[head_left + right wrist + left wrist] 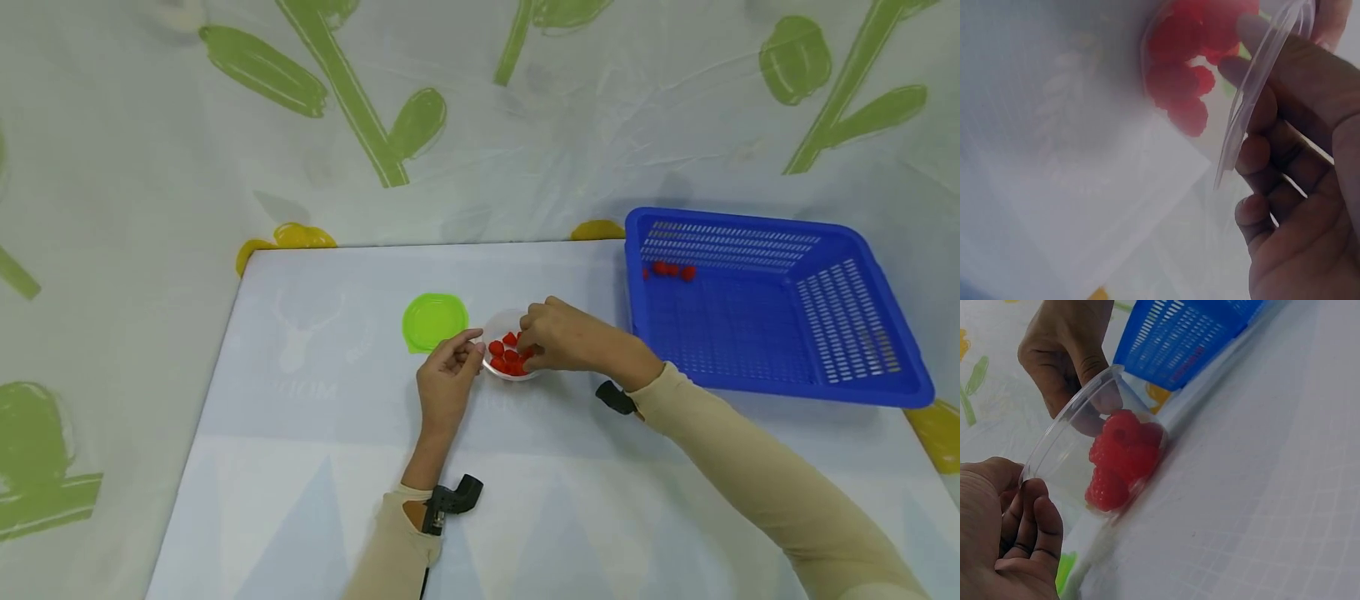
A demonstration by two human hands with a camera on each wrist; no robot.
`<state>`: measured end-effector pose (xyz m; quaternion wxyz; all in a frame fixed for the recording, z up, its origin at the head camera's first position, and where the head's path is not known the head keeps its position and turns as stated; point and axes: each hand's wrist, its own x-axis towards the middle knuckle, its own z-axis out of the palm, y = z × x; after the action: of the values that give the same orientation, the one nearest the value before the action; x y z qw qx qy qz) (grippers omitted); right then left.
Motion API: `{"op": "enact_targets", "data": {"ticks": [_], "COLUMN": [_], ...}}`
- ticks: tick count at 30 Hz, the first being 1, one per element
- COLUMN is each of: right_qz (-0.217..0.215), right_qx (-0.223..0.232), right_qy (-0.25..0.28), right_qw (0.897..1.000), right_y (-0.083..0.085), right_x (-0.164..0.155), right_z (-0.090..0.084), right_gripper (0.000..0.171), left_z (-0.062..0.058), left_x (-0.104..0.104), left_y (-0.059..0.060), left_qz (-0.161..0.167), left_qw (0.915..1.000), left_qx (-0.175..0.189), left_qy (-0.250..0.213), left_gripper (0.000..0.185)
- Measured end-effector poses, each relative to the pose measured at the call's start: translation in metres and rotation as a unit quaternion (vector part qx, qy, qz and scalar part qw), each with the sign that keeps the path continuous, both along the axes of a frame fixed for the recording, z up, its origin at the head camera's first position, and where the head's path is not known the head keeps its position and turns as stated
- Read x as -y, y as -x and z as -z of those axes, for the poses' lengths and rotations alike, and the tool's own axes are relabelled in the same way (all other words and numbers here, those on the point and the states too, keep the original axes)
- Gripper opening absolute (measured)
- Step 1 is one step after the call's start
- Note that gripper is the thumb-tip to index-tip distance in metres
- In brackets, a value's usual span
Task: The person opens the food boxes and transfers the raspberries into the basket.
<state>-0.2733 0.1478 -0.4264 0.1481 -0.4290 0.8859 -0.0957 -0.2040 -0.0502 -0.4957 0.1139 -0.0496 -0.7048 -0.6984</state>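
This looks like a staged recording corner rather than a lived-in room: a pale table mat (315, 467) printed with a deer and triangles, and behind it a draped plastic cloth (480, 125) with green leaf shapes, closing off all surroundings.

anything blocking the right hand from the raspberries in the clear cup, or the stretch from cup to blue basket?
Nothing visible. The right hand already reaches into the clear cup, fingers at the raspberries; the left hand steadies the rim. The table between the cup and the blue basket is bare. The green lid lies on the far side.
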Motion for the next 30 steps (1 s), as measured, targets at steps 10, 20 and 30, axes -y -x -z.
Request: {"op": "enact_targets", "data": {"ticks": [10, 20, 30], "right_qz": [-0.005, 0.015, 0.031], "right_qx": [0.054, 0.017, -0.028], "right_qy": [0.008, 0.052, 0.128], "right_qw": [0.998, 0.998, 0.991], "right_y": [0.007, 0.002, -0.008], "right_x": [-0.001, -0.009, -0.017], "right_z": [0.002, -0.004, -0.016], "right_gripper": [0.012, 0.009, 0.01], "left_z": [0.002, 0.002, 0.003], "left_x": [0.0, -0.002, -0.001], "left_y": [0.0, 0.0, 0.0], "left_qz": [0.004, 0.004, 0.001], "left_qw": [0.9999, 1.0, 1.0], "left_qx": [-0.006, -0.008, -0.003], "left_qy": [-0.008, -0.003, -0.006], "left_gripper": [0.022, 0.022, 0.023]}}
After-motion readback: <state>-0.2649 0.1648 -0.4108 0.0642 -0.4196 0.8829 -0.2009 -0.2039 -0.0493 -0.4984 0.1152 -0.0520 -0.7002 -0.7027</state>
